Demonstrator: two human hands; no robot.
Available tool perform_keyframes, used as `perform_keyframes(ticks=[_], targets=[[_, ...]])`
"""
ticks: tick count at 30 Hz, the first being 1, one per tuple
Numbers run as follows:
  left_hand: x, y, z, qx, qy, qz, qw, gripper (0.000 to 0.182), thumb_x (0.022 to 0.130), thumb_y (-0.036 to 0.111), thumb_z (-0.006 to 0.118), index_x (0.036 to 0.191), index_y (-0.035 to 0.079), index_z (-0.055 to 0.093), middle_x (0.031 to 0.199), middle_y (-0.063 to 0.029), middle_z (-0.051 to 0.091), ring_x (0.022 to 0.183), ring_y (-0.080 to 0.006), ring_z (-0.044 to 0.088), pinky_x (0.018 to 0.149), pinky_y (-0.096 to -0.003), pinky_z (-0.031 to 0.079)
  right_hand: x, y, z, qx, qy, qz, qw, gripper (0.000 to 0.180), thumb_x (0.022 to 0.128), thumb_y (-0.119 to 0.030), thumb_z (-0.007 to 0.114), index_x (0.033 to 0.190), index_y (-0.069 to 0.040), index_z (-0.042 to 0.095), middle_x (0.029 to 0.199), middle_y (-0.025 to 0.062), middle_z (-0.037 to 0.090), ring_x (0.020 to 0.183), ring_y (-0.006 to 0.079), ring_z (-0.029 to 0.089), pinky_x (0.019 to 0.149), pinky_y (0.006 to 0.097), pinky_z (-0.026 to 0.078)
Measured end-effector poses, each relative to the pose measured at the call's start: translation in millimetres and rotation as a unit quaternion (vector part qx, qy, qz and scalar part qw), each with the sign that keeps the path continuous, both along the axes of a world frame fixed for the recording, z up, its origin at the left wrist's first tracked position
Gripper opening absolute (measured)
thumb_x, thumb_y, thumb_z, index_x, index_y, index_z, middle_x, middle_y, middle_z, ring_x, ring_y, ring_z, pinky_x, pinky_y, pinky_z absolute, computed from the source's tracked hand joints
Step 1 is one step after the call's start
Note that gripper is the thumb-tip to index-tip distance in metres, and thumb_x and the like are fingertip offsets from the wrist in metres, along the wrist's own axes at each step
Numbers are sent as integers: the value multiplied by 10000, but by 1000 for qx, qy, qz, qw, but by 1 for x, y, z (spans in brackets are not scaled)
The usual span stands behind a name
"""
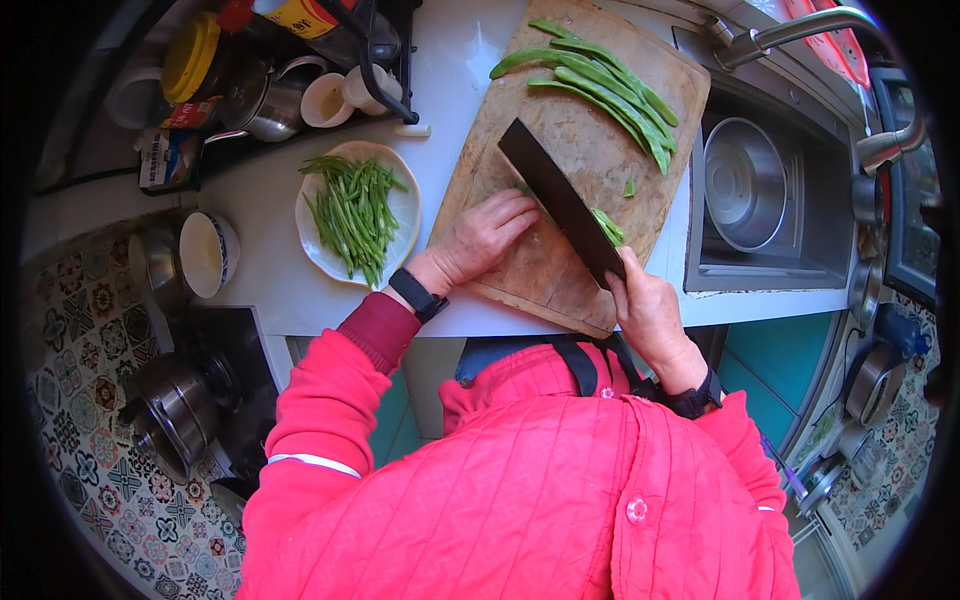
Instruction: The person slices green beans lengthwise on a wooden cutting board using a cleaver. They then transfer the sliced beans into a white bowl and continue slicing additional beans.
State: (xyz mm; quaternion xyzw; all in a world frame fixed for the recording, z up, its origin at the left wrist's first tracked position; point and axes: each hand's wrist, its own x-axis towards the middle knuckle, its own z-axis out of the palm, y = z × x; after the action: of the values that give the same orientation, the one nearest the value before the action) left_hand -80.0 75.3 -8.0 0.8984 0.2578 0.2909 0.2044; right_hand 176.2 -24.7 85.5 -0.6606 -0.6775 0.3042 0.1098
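My right hand [646, 307] grips the handle of a dark-bladed cleaver [562, 199], held slantwise over a wooden cutting board [495, 270]. Beside the blade, my left hand [491, 231] rests on the board with its fingertips close together; a bit of green shows at them, but what they hold is mostly hidden. Cut green strips [609, 227] lie on the blade's other side, and a small green piece [629, 187] is farther up. Several whole flat green beans [600, 75] lie at the board's far end. A white plate [409, 217] at the left holds a pile of shredded beans [352, 217].
Right of the board is a grey sink [817, 225] with a metal bowl [745, 184] in it and a faucet [780, 34] above. At the left stand a white bowl [206, 255], a black rack [409, 75] with jars and cups, and a steel pot [172, 412] on the stove.
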Motion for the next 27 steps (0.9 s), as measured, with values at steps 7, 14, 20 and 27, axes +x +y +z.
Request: perform_keyframes(ticks=[7, 14, 20, 27], targets=[[0, -1, 2, -6, 0, 6, 1000, 322, 791, 6, 605, 1106, 6, 671, 1161, -152, 649, 1104, -338, 635, 951, -398, 546, 6, -3, 25, -37, -36, 36, 998, 275, 950, -136, 587, 1212, -92, 519, 824, 234, 668, 727, 455, 649, 615, 552, 506], [3, -1, 3, 3, 21, 4, 1000, 334, 795, 31, 595, 1120, 4, 666, 1201, -147, 643, 1142, -333, 623, 973, -388, 537, -5, 17, -4, -4, -8, 16, 1000, 323, 947, -163, 602, 1249, -82, 519, 754, 252, 655, 716, 472, 648, 629, 577, 500], [3, 26, 35, -91, -54, 93, 990, 374, 825, -46, 618, 1176, 73, 675, 1278, -149, 636, 1179, -342, 622, 997, -388, 527, 25, 2, 8, -15, 52, -72, 996, 326, 954, -151, 608, 1267, -101, 534, 763, 246, 659, 748, 468, 651, 637, 532, 511], [35, 163, 63, -39, 29, -1, 999, 198, 856, 28, 677, 1050, 56, 701, 1074, -117, 688, 997, -310, 670, 856, -380, 541, 31, -14, 18, -4, 7, 76, 997, 158, 956, -154, 606, 1099, -99, 566, 829, 211, 658, 759, 445, 647, 618, 517, 510]])
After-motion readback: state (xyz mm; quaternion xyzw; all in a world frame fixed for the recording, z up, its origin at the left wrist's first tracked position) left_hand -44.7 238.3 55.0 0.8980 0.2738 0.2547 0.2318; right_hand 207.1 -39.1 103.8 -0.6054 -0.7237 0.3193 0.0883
